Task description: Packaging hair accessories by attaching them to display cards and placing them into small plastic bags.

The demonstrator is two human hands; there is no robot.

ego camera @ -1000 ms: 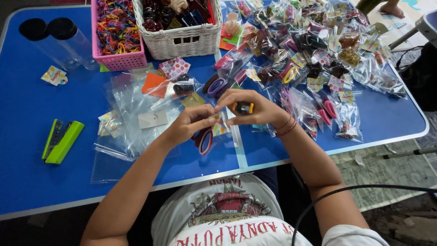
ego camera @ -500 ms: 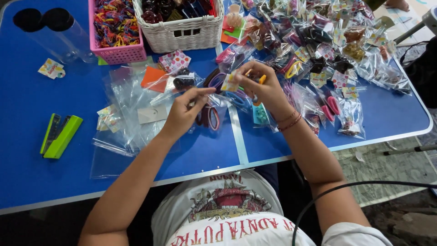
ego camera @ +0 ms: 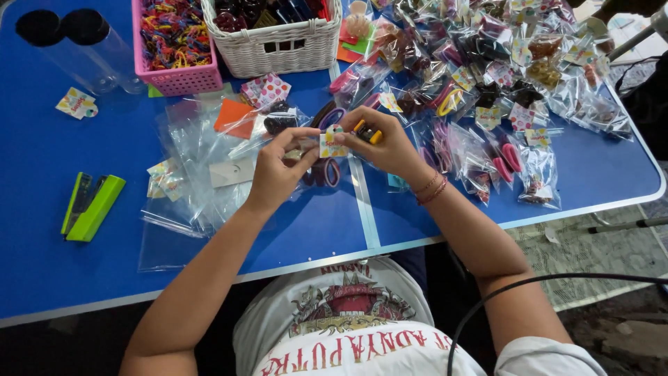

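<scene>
Both hands meet above the middle of the blue table (ego camera: 42,230). The left hand (ego camera: 277,174) pinches the top of a clear bag (ego camera: 321,170) holding dark hair rings, together with a small patterned card (ego camera: 331,145) folded over the bag's mouth. The right hand (ego camera: 388,143) closes around a small yellow-and-black stapler (ego camera: 367,132), held just beside the card (whether its mouth bites the card cannot be told). Flat empty bags (ego camera: 195,174) lie left of the hands; filled packets (ego camera: 487,76) crowd the table's right half. A green stapler (ego camera: 90,207) rests well apart at left. Behind stand a white basket (ego camera: 278,52), a pink basket (ego camera: 177,80), and clear tubes (ego camera: 97,56).
</scene>
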